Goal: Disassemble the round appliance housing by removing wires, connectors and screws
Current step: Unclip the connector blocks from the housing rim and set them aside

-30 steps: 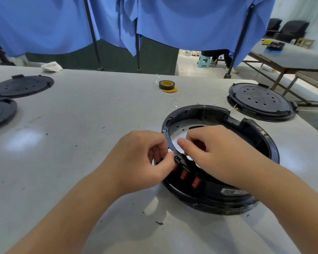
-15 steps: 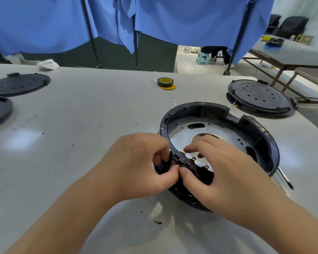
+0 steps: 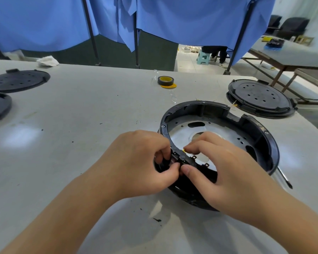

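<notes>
The round black appliance housing (image 3: 206, 109) with a silver metal floor lies open side up on the white table, right of centre. Both hands work at its near-left rim. My left hand (image 3: 136, 162) grips the outside of the rim, thumb and fingers curled round a black switch part (image 3: 180, 158). My right hand (image 3: 222, 167) pinches the same rim section from the other side, its thumb on the outside and its fingers reaching inside near a small yellow wire end (image 3: 184, 150). Small metal terminals (image 3: 200, 163) stick up along the rim. The near wall of the housing is hidden by my hands.
A black round cover (image 3: 261, 98) lies at the back right, two more black covers (image 3: 17, 81) at the far left. A tape roll (image 3: 165, 81) sits at the back centre. A screwdriver tip (image 3: 285, 178) pokes out right of the housing. A white rag (image 3: 48, 61) lies far back.
The right hand slid from over the housing's middle down to the near-left rim, uncovering the silver floor. Both hands now pinch the rim section. The housing's near side shifted slightly.
</notes>
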`<state>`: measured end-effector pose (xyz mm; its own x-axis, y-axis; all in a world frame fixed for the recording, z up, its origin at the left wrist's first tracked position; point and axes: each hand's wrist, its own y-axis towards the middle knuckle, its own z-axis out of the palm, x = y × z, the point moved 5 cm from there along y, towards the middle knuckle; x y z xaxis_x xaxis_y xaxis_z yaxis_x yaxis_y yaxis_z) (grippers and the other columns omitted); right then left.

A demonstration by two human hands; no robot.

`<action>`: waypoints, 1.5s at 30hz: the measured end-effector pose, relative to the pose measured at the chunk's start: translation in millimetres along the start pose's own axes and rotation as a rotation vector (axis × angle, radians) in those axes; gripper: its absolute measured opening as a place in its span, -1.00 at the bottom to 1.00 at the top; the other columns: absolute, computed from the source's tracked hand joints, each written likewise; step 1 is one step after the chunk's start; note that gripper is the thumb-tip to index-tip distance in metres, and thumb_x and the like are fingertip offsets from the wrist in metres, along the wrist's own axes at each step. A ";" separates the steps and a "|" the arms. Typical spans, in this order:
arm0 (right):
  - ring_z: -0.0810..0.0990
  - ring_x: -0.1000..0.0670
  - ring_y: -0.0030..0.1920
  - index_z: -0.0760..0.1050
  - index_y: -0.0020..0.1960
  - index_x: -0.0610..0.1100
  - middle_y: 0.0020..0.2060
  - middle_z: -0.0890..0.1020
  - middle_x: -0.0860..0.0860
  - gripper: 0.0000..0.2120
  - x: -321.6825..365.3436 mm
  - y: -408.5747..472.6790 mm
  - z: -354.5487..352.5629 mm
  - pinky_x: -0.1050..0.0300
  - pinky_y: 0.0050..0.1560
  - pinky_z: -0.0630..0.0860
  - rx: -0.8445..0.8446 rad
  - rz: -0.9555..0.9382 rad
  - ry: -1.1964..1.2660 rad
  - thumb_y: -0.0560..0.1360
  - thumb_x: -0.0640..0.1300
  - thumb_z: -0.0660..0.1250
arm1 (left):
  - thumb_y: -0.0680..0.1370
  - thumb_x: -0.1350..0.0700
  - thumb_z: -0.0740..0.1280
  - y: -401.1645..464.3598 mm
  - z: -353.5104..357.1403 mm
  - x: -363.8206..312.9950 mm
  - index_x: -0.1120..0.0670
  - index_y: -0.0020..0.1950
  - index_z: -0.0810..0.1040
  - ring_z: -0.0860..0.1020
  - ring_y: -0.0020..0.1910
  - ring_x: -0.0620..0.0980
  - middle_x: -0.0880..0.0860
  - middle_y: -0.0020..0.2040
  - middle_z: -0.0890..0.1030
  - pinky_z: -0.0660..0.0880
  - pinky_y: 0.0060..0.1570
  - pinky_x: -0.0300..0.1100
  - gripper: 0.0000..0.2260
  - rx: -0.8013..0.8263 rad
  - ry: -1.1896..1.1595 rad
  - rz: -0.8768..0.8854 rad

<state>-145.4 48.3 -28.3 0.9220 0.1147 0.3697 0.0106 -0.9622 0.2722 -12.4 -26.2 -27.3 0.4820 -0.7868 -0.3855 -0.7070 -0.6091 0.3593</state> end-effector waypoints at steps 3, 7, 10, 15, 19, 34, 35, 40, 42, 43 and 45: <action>0.54 0.13 -0.01 0.55 0.10 0.02 -0.03 0.50 0.23 -0.64 -0.3 -1.0 0.2 0.08 -0.04 0.52 -0.008 -0.006 0.013 0.44 0.18 0.21 | 0.34 -0.18 0.21 -0.6 0.1 -1.4 -0.02 -0.31 0.54 0.47 -0.44 -0.15 -0.13 -0.41 0.51 0.41 -0.40 -0.22 -0.73 -0.004 0.013 0.020; 0.55 0.11 -0.01 0.55 0.11 0.02 -0.02 0.51 0.23 -0.64 0.0 -1.3 0.7 0.04 -0.06 0.53 -0.012 -0.011 0.026 0.44 0.18 0.21 | 0.36 -0.13 0.25 -1.3 -0.4 -2.6 -0.01 -0.32 0.54 0.45 -0.45 -0.15 -0.14 -0.43 0.49 0.41 -0.42 -0.21 -0.78 -0.010 0.031 0.040; 0.57 0.09 -0.01 0.57 0.10 0.00 -0.01 0.52 0.21 -0.64 0.5 -0.7 0.5 0.02 -0.05 0.54 -0.019 -0.020 0.034 0.44 0.17 0.23 | 0.37 -0.10 0.27 -1.0 -0.6 -2.2 0.00 -0.32 0.53 0.46 -0.43 -0.14 -0.11 -0.40 0.51 0.43 -0.39 -0.14 -0.80 0.005 0.031 0.046; 0.57 0.09 -0.01 0.58 0.07 0.00 -0.02 0.53 0.20 -0.68 0.8 -0.5 -0.5 0.02 -0.06 0.55 -0.019 -0.032 0.047 0.44 0.14 0.26 | 0.38 -0.09 0.26 -0.6 -1.1 -1.0 0.01 -0.32 0.54 0.48 -0.41 -0.14 -0.10 -0.37 0.54 0.45 -0.36 -0.11 -0.80 0.023 0.014 0.034; 0.56 0.10 -0.01 0.59 0.08 0.00 -0.02 0.52 0.22 -0.67 1.2 -0.3 -0.8 0.03 -0.06 0.54 -0.008 -0.025 0.064 0.44 0.14 0.25 | 0.35 -0.06 0.29 -1.0 0.7 -3.6 0.03 -0.36 0.48 0.48 -0.43 -0.08 -0.05 -0.43 0.50 0.43 -0.39 -0.09 -0.81 -0.023 0.025 0.009; 0.62 0.25 -0.24 0.57 -0.12 0.11 -0.25 0.64 0.20 -0.73 -13.4 14.6 2.7 0.22 -0.14 0.51 0.172 0.246 0.404 0.37 0.22 0.21 | 0.29 0.00 0.33 1.1 3.6 -6.6 0.06 -0.42 0.38 0.47 -0.46 0.00 -0.01 -0.48 0.46 0.41 -0.44 -0.08 -0.80 -0.105 0.005 -0.011; 0.60 0.22 -0.33 0.57 -0.17 0.06 -0.33 0.63 0.17 -0.71 -14.1 17.3 2.9 0.20 -0.24 0.46 0.199 0.272 0.395 0.40 0.22 0.19 | 0.29 0.00 0.33 0.9 3.6 -6.6 0.06 -0.42 0.38 0.47 -0.46 0.00 -0.01 -0.48 0.45 0.40 -0.44 -0.08 -0.80 -0.103 0.007 -0.011; 0.62 -0.17 -0.18 0.53 -0.10 -0.21 -0.19 0.65 -0.17 -0.49 -16.6 40.1 2.5 -0.11 -0.08 0.55 0.185 0.296 0.240 0.58 0.19 0.05 | 0.30 -0.01 0.30 0.8 4.0 -6.8 0.06 -0.42 0.40 0.46 -0.46 -0.03 -0.02 -0.48 0.46 0.41 -0.43 -0.08 -0.81 -0.088 0.022 -0.010; 0.57 -0.09 -0.34 0.51 -0.18 -0.22 -0.31 0.63 -0.15 -0.55 -14.7 52.1 5.0 -0.02 -0.22 0.54 0.143 0.274 0.197 0.58 0.13 0.10 | 0.30 -0.01 0.29 1.5 4.4 -6.7 0.07 -0.42 0.40 0.46 -0.45 -0.02 -0.01 -0.48 0.46 0.41 -0.42 -0.07 -0.81 -0.081 0.025 -0.010; 0.50 -0.03 -0.43 0.48 -0.23 -0.22 -0.40 0.58 -0.13 -0.58 -16.0 56.5 7.0 0.03 -0.31 0.49 0.122 0.274 0.178 0.57 0.10 0.15 | 0.30 -0.01 0.29 1.5 4.4 -6.4 0.07 -0.42 0.41 0.46 -0.45 -0.02 -0.01 -0.48 0.46 0.41 -0.42 -0.07 -0.81 -0.079 0.028 -0.012; 0.38 0.02 -0.49 0.37 -0.34 -0.18 -0.50 0.43 -0.06 -0.62 -22.4 60.5 12.1 0.11 -0.38 0.38 0.113 0.297 0.178 0.53 0.05 0.23 | 0.29 -0.01 0.29 0.9 4.3 -5.8 0.07 -0.41 0.40 0.45 -0.46 -0.02 -0.02 -0.48 0.45 0.41 -0.43 -0.08 -0.82 -0.081 0.027 -0.015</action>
<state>-160.7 -15.4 -30.8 0.8094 -0.1424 0.5697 -0.1960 -0.9800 0.0335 -18.1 -21.7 -28.3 0.5066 -0.7796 -0.3682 -0.6564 -0.6256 0.4216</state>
